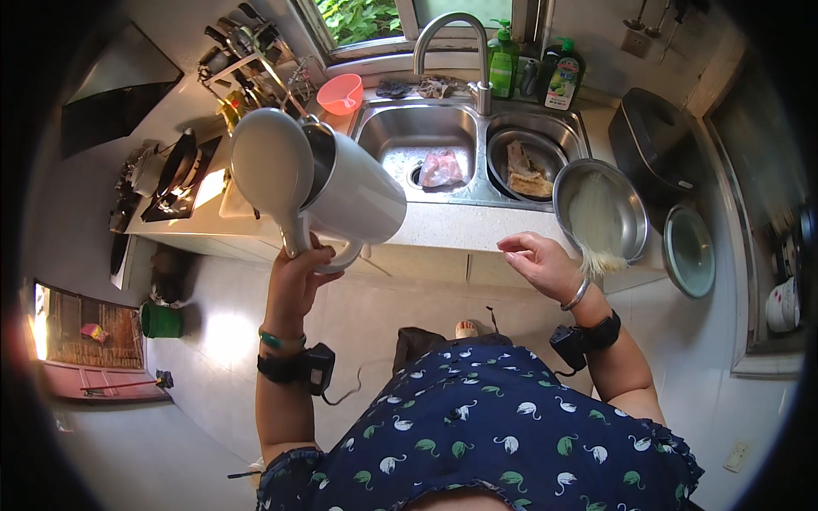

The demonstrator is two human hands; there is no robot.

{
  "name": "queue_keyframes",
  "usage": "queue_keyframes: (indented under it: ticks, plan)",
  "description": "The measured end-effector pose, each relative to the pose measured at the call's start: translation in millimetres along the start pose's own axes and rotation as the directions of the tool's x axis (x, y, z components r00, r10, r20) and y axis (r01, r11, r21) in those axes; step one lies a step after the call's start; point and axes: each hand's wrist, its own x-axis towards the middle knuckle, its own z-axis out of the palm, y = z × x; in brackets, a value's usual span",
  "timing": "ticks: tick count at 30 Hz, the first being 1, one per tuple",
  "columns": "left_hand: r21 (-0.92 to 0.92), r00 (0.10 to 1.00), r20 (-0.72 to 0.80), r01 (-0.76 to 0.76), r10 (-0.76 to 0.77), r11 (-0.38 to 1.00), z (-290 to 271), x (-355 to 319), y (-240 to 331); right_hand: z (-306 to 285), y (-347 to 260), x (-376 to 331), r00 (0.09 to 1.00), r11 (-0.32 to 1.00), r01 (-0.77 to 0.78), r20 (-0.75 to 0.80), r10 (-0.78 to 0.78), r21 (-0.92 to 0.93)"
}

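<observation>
My left hand (305,266) is closed round the handle of a white electric kettle (362,189), raised in front of the counter at the left. The kettle's round lid (273,162) stands open, and the kettle is tilted with its mouth to the upper left; what it holds inside is hidden. Off the counter's front edge, my right hand (544,266) hangs with fingers stretched out and holding nothing. Close beyond it sits a steel bowl (632,217) on the right of the counter. Dry, pale thin noodles (600,223) lie in the bowl, their ends sticking out over the near rim.
A double steel sink (417,119) with a tall tap (486,85) holds packaged pale meat (441,169) on the left and a pan with brownish pieces (527,175) on the right. Around it are a pink strainer (341,94), bottles (503,66), a dark appliance (652,136) and a greenish bowl (688,251).
</observation>
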Motion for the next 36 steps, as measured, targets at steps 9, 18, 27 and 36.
queue_keyframes:
  ticks: [9, 18, 27, 36]
  plan:
    - [0.085, 0.972, 0.196, 0.115, -0.13, 0.99, 19.9, 144.7, 14.0, -17.7, -0.5, 60.1, 0.968, 0.989, -0.146, -0.2, 0.148, 0.027]
    - [0.15, 0.885, 0.372, 0.239, -0.279, 0.959, 8.2, 235.9, 6.9, -52.8, -19.8, 144.9, 0.953, 0.968, -0.245, -0.198, 0.231, -0.05]
    - [0.202, 0.882, 0.376, 0.223, -0.286, 0.954, 8.6, 273.5, -4.3, -87.4, 49.3, 331.5, 0.918, 0.906, -0.378, -0.053, 0.394, 0.193]
    - [0.313, 0.865, 0.361, 0.238, -0.347, 0.919, 24.0, 292.2, -18.8, -65.3, 197.2, 478.3, 0.981, 0.978, -0.189, -0.065, 0.184, -0.086]
